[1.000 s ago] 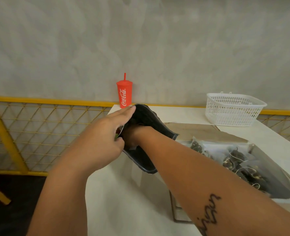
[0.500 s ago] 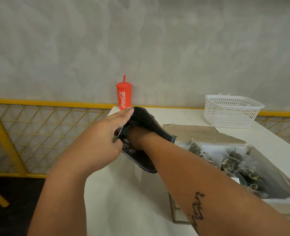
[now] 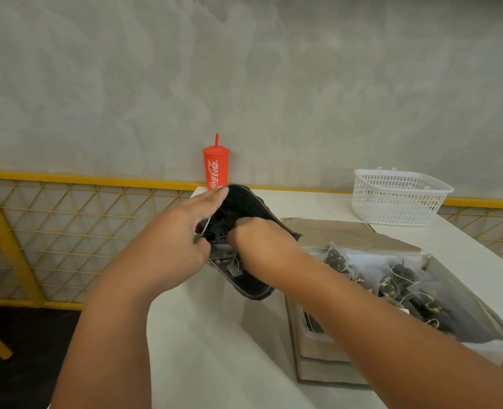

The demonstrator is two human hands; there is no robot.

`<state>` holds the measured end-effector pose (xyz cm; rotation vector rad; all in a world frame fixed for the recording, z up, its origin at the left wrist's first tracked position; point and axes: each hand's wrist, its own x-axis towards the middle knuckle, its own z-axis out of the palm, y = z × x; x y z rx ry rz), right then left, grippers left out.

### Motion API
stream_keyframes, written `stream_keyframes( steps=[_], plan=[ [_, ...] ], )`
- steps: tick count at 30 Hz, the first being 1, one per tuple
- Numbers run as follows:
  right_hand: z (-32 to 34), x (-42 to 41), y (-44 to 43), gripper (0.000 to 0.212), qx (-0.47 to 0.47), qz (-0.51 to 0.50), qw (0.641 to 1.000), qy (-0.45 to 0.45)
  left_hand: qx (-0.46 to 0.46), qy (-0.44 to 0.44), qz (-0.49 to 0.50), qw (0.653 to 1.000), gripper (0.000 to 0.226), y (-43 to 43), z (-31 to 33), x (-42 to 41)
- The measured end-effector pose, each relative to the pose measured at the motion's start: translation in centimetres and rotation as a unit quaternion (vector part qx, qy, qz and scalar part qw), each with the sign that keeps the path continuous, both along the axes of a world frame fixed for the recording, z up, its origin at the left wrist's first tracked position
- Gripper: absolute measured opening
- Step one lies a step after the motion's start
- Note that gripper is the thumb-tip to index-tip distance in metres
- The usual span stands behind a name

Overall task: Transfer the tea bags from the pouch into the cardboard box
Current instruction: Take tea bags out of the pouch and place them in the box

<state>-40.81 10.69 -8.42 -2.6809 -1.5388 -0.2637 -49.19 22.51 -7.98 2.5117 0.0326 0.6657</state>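
Observation:
A dark pouch (image 3: 248, 286) is held tilted above the white table, its mouth facing me. My left hand (image 3: 176, 240) grips the pouch's left rim and holds it wide. My right hand (image 3: 262, 243) is at the mouth of the pouch, fingers curled around tea bags (image 3: 229, 262) that show at the opening. To the right stands the cardboard box (image 3: 321, 358) with its flap open, and several mesh tea bags (image 3: 397, 278) with strings lie inside it.
A red Coca-Cola cup (image 3: 215, 168) with a straw stands at the table's far edge against the wall. A white plastic basket (image 3: 397, 196) sits at the back right. A yellow lattice railing (image 3: 52, 225) runs along the left, beyond the table (image 3: 214, 349) edge.
My right hand has drawn back out of the pouch: it was deep inside, and now the knuckles and some tea bags show at the opening. The left hand keeps its hold.

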Motion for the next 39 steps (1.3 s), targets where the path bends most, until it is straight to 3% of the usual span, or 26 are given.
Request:
stream_keyframes(
  steps=[8,12,17,25,29,33,39],
  plan=[
    [-0.8,0.2,-3.8,0.018,0.218,-0.004,0.975,-0.049,-0.001,0.005,0.008,1.000,0.076,0.0,0.0,-0.1],
    [0.0,0.0,-4.6,0.022,0.227,-0.040,0.973,-0.015,-0.003,0.002,0.005,1.000,0.076,-0.2,0.1,-0.1],
    [0.0,0.2,-4.7,0.028,0.164,-0.090,0.980,0.061,-0.004,-0.001,-0.001,1.000,0.074,-0.4,0.0,0.0],
    [3.6,-0.6,-8.1,0.010,0.324,-0.105,0.930,0.136,-0.004,-0.004,-0.010,1.000,0.075,-0.2,-0.3,0.4],
    [5.2,-0.5,-11.2,0.014,0.380,-0.112,0.907,0.142,0.008,-0.002,-0.001,1.000,0.074,-0.2,-0.3,0.5],
    [5.0,-0.1,-13.9,0.015,0.345,-0.155,0.916,0.133,0.012,0.001,0.009,1.000,0.073,-0.5,-0.2,0.4],
    [1.6,0.6,-15.0,0.014,0.191,-0.227,0.953,0.069,0.016,0.004,0.016,1.000,0.073,-0.8,0.0,0.2]
  ],
)
